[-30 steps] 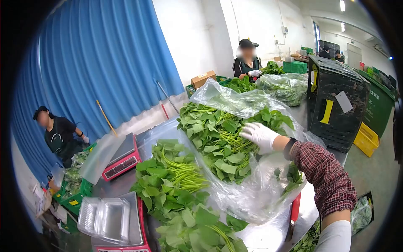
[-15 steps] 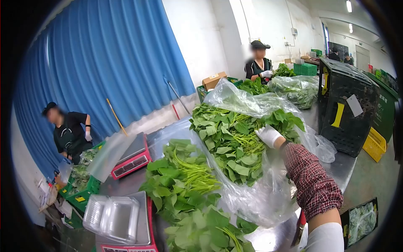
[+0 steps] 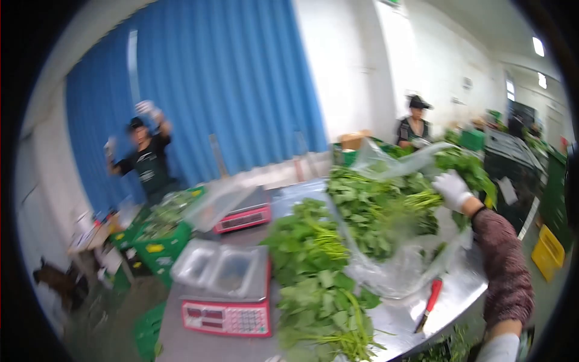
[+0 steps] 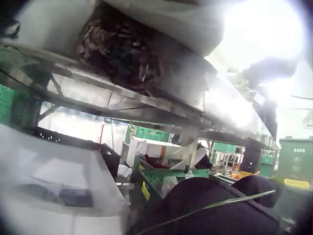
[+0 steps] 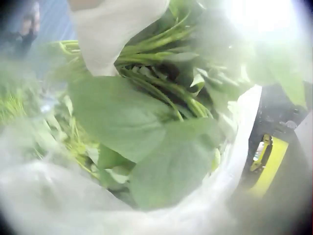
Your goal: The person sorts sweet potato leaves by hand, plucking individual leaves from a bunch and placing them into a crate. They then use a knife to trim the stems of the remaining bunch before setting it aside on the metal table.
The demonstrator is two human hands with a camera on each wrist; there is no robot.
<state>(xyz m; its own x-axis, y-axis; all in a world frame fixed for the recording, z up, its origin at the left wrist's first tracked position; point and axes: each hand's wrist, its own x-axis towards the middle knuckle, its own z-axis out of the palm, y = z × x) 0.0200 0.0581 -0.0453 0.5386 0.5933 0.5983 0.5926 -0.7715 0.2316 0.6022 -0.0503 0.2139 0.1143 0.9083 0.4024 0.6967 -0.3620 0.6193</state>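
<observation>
My white-gloved right hand (image 3: 452, 190) grips a bunch of leafy greens (image 3: 476, 172) at the right end of the pile, inside a clear plastic bag (image 3: 386, 283). Up close, the glove (image 5: 115, 34) lies over green stems (image 5: 151, 56), with broad leaves (image 5: 117, 115) below; the fingertips are partly hidden. Another heap of greens (image 3: 310, 265) lies left of the bag. My left hand is outside the head view; a pale blurred shape (image 4: 171, 19) tops the left wrist view, its fingers indistinct.
Two pink-edged scales (image 3: 226, 317) stand left of the greens, one bearing clear trays (image 3: 232, 271). A red-handled tool (image 3: 433, 298) lies near the table's front edge. Black crates (image 3: 512, 175) stand right, green crates (image 3: 163, 247) left. Two people work beyond.
The head view has swung left. My right hand has moved to the right end of the pile and raised some greens. The person at the left has lifted both arms.
</observation>
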